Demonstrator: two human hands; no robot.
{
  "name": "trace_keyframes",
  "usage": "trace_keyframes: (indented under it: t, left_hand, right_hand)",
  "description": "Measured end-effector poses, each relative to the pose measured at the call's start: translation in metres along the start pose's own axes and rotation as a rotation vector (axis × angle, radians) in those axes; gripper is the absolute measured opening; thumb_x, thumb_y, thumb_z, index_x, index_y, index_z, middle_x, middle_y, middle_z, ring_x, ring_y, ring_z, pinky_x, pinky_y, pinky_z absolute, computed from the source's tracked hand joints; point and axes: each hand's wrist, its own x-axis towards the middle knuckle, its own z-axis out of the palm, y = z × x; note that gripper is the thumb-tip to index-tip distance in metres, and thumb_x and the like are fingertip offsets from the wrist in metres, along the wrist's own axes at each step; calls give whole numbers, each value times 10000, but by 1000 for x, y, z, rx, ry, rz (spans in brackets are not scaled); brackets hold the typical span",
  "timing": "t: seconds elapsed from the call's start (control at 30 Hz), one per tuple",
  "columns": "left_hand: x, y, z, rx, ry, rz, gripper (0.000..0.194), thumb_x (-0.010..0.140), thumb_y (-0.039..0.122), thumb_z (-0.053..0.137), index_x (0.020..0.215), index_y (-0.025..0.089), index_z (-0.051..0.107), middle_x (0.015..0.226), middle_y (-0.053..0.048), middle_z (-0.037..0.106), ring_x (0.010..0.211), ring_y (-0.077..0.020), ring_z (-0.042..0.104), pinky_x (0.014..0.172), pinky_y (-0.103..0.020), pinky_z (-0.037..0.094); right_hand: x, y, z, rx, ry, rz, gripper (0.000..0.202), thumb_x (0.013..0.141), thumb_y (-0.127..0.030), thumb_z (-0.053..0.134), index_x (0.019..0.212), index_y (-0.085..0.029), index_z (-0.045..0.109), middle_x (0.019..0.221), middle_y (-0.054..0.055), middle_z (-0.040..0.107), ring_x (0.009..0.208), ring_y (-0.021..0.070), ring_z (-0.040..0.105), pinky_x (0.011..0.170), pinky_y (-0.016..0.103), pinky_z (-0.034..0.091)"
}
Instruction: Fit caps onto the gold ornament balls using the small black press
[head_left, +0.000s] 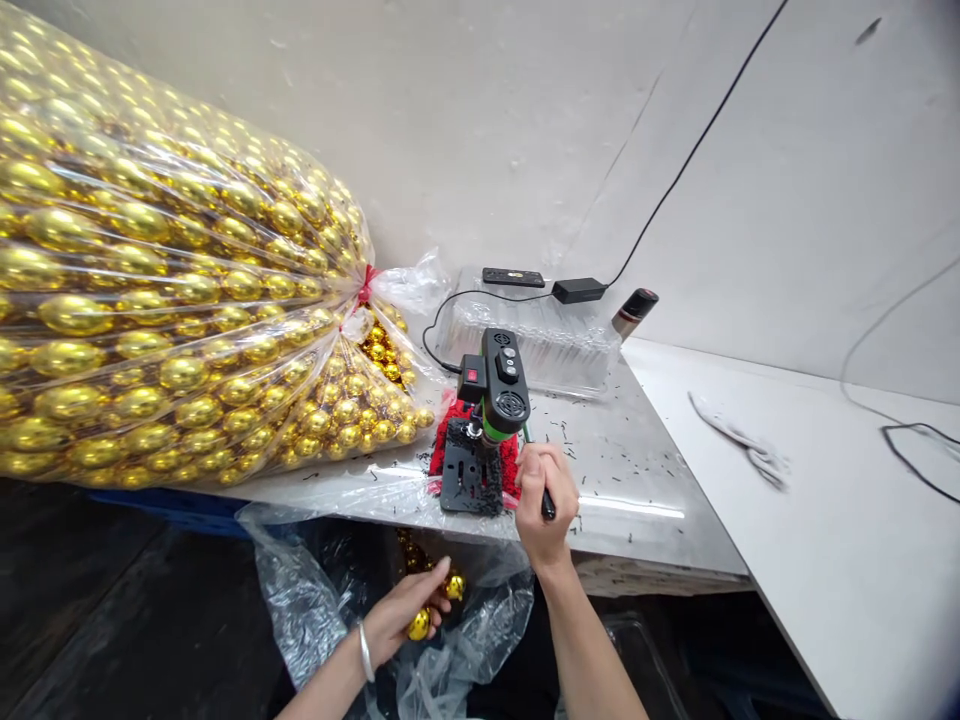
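My left hand (412,600), with a silver bangle at the wrist, is below the table's front edge, its fingers curled about shiny gold balls (419,625). It is over an open clear plastic bag (300,580) in which more gold balls show. At the table edge my right hand (547,495) is closed in a fist round a black handle (548,506). A thin greenish shaft shows above that fist; its far end is hidden. Just left of it stands a small black bench drill (504,385) with a red switch and a slotted base plate (459,480), strewn with black bits.
A huge clear sack of gold balls (150,300), tied in red, fills the left side. Behind the drill are a clear plastic box (562,350), a black adapter (579,290) and a dark-capped can (636,312). A red mat (450,420) lies underneath. A glove-like item (739,440) lies right.
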Motion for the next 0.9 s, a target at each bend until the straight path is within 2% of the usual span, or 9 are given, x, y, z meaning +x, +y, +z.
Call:
trace_keyframes:
  t: [0.07, 0.17, 0.27, 0.37, 0.43, 0.5, 0.57, 0.73, 0.9]
  left_hand:
    - [6, -17, -3, -251, 84, -128, 600, 611, 680, 678, 853, 135, 607, 624, -14, 611, 468, -93, 507, 473, -217, 425]
    - [-2, -16, -7, -476, -33, -228, 411, 724, 459, 721, 923, 112, 624, 664, -32, 634, 542, -115, 589, 544, -230, 495]
    - [-23, 8, -6, -586, -269, -169, 265, 730, 171, 721, 960, 60, 648, 795, -89, 672, 739, -169, 669, 705, -261, 540]
    - [-43, 43, 0, -606, -354, -26, 240, 756, 127, 684, 975, 34, 655, 878, -136, 679, 841, -200, 677, 785, -276, 544]
    - [-48, 68, 5, -578, -330, 32, 215, 822, 209, 640, 970, 53, 654, 845, -130, 678, 691, -145, 665, 620, -208, 543]
    - [-48, 92, 8, -554, -289, 102, 225, 872, 268, 583, 982, 83, 647, 792, -98, 670, 502, -69, 574, 419, -139, 440]
    - [-43, 113, 10, -560, -240, 194, 197, 891, 241, 549, 1007, 108, 638, 769, -68, 661, 454, -48, 526, 368, -126, 381]
    - [-29, 140, 10, -622, -129, 292, 175, 867, 134, 540, 1009, 116, 642, 800, -66, 677, 698, -139, 660, 575, -201, 519]
    - [-14, 138, 13, -499, -28, 437, 197, 733, 178, 721, 910, 109, 668, 860, -64, 695, 779, -153, 661, 723, -248, 533]
  right_hand:
    - [-1, 1, 0, -4, -8, -9, 268, 880, -48, 397, 660, -198, 420, 668, 0, 476, 684, 123, 496, 623, 275, 389]
    - [0, 1, -1, -17, -24, -26, 256, 870, -31, 400, 677, -196, 434, 686, 5, 491, 696, 123, 505, 623, 273, 394]
    - [-1, 1, -1, -24, -19, -36, 252, 862, -22, 403, 685, -197, 440, 684, 3, 495, 709, 126, 515, 629, 274, 401]
    - [-2, 2, 0, -23, -9, -47, 258, 857, -15, 401, 679, -197, 436, 681, 2, 496, 712, 125, 519, 631, 272, 403]
    - [-2, 3, 0, -25, -13, -51, 257, 854, -12, 402, 678, -196, 435, 684, 1, 496, 711, 121, 518, 630, 267, 402]
    - [-2, 3, -1, -31, -23, -51, 253, 854, -14, 406, 679, -195, 434, 690, 1, 497, 706, 118, 514, 627, 264, 400]
    - [-2, 3, -2, -34, -33, -48, 245, 855, -18, 407, 687, -193, 440, 696, 3, 501, 702, 118, 513, 624, 263, 399]
    - [-2, 3, -3, -38, -49, -40, 233, 855, -23, 404, 700, -188, 460, 691, 6, 503, 680, 120, 504, 609, 261, 398]
    - [-2, 3, -4, -41, -63, -40, 228, 855, -24, 403, 707, -186, 466, 683, 7, 500, 683, 122, 500, 610, 261, 399]
